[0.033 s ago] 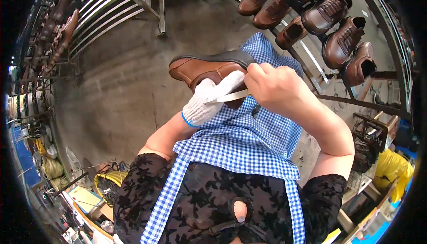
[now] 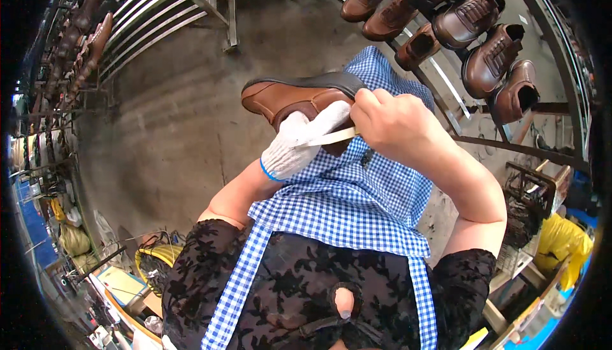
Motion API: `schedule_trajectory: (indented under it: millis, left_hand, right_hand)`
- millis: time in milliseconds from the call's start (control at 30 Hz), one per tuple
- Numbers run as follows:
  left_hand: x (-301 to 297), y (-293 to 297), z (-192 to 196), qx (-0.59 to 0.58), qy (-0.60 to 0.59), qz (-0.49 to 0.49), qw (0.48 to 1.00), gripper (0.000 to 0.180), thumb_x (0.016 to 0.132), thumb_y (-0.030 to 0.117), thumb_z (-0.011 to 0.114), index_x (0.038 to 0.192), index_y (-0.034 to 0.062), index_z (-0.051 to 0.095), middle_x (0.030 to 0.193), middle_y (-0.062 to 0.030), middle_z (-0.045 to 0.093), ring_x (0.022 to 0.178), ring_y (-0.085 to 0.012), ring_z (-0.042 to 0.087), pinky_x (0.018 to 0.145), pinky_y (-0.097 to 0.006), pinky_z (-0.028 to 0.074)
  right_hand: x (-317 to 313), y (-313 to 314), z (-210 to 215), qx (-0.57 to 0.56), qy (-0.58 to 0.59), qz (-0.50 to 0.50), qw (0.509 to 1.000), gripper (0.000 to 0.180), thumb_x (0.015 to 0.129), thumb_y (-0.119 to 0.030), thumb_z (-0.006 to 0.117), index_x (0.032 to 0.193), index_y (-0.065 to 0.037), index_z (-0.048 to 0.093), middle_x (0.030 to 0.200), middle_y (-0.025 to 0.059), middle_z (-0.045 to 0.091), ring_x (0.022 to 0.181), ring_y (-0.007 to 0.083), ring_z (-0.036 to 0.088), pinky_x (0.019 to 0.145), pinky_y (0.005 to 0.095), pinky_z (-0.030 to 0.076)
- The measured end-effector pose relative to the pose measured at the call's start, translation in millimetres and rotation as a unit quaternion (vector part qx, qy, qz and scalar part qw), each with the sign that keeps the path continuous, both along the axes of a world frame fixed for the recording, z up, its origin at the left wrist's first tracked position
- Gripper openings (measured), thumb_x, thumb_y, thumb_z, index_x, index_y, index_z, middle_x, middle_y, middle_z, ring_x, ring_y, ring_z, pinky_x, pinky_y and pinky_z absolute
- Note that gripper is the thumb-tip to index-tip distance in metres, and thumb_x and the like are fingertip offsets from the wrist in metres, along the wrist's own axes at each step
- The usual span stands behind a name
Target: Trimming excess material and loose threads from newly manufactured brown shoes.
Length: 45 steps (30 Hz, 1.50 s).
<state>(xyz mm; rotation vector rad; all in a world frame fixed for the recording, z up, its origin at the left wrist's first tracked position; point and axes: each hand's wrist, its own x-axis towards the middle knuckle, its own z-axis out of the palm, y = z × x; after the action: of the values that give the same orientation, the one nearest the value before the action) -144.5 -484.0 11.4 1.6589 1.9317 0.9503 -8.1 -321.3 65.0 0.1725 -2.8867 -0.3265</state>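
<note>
A brown leather shoe point(image 2: 287, 98) with a dark sole lies on its side over my lap, above a blue-and-white checked apron point(image 2: 344, 203). My left hand point(image 2: 296, 146), in a white knitted glove with a blue cuff, grips the shoe near its opening. My bare right hand point(image 2: 392, 123) is closed at the shoe's heel end and pinches a pale flat strip point(image 2: 331, 137) that runs across the gloved fingers. What the strip's far end touches is hidden by the glove.
Several brown shoes point(image 2: 484, 37) sit on a metal rack at the upper right. Another barred rack point(image 2: 89, 37) with shoes stands at the upper left. Grey concrete floor point(image 2: 166, 133) lies ahead. A yellow bag point(image 2: 564, 241) is at the right, a yellow coil point(image 2: 156, 257) at the lower left.
</note>
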Motion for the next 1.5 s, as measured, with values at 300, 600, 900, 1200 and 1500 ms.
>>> schedule_trajectory:
  millis: [300, 600, 900, 1200, 1500]
  left_hand:
    - [5.0, 17.3, 22.3, -0.071, -0.520, 0.162, 0.836, 0.026, 0.092, 0.022, 0.055, 0.110, 0.0044, 0.059, 0.096, -0.0052, 0.064, 0.087, -0.0120, 0.062, 0.075, -0.028, 0.051]
    - [-11.8, 25.1, 30.7, -0.013, -0.655, 0.248, 0.714, 0.031, 0.090, 0.018, 0.056, 0.112, -0.0028, 0.056, 0.106, -0.0125, 0.063, 0.095, -0.0214, 0.063, 0.081, -0.033, 0.053]
    - [-2.7, 19.0, 41.7, -0.031, -0.483, 0.150, 0.862, 0.029, 0.089, 0.019, 0.060, 0.111, -0.0001, 0.059, 0.102, -0.0069, 0.063, 0.093, -0.0136, 0.059, 0.082, -0.029, 0.047]
    - [-11.3, 8.0, 87.0, -0.273, -0.116, -0.126, 0.947, 0.045, 0.083, 0.036, 0.064, 0.108, -0.0011, 0.059, 0.099, -0.0207, 0.062, 0.093, -0.0348, 0.061, 0.085, -0.039, 0.046]
    - [-51.7, 3.1, 56.2, 0.267, -0.370, 0.280, 0.845, 0.055, 0.083, 0.011, 0.066, 0.130, 0.0005, 0.040, 0.118, -0.0071, 0.054, 0.110, -0.0169, 0.051, 0.097, -0.030, 0.039]
  right_hand:
    - [2.4, 16.9, -16.0, -0.235, 0.026, 0.037, 0.971, 0.030, 0.063, -0.023, 0.069, 0.079, -0.007, 0.049, 0.079, 0.0047, 0.048, 0.067, 0.0167, 0.057, 0.048, 0.0286, 0.048]
    - [29.6, 11.1, -53.0, -0.268, -0.111, 0.028, 0.957, 0.032, 0.062, -0.022, 0.071, 0.078, -0.005, 0.048, 0.076, 0.0070, 0.049, 0.065, 0.0218, 0.058, 0.053, 0.0333, 0.049]
    - [18.8, 3.3, -79.9, -0.867, 0.111, -0.073, 0.480, 0.038, 0.083, -0.016, 0.068, 0.114, -0.004, 0.051, 0.085, 0.0002, 0.060, 0.065, 0.0057, 0.052, 0.059, 0.0200, 0.042]
    - [7.7, -15.0, -104.0, -0.928, 0.063, -0.127, 0.345, 0.068, 0.072, -0.041, 0.068, 0.124, -0.002, 0.048, 0.106, 0.0027, 0.059, 0.080, 0.0093, 0.058, 0.061, 0.0194, 0.045]
    - [39.3, -22.1, -156.5, -0.991, 0.059, -0.067, 0.099, 0.079, 0.081, -0.061, 0.052, 0.134, -0.004, 0.039, 0.130, 0.0153, 0.049, 0.105, 0.0284, 0.059, 0.084, 0.0406, 0.052]
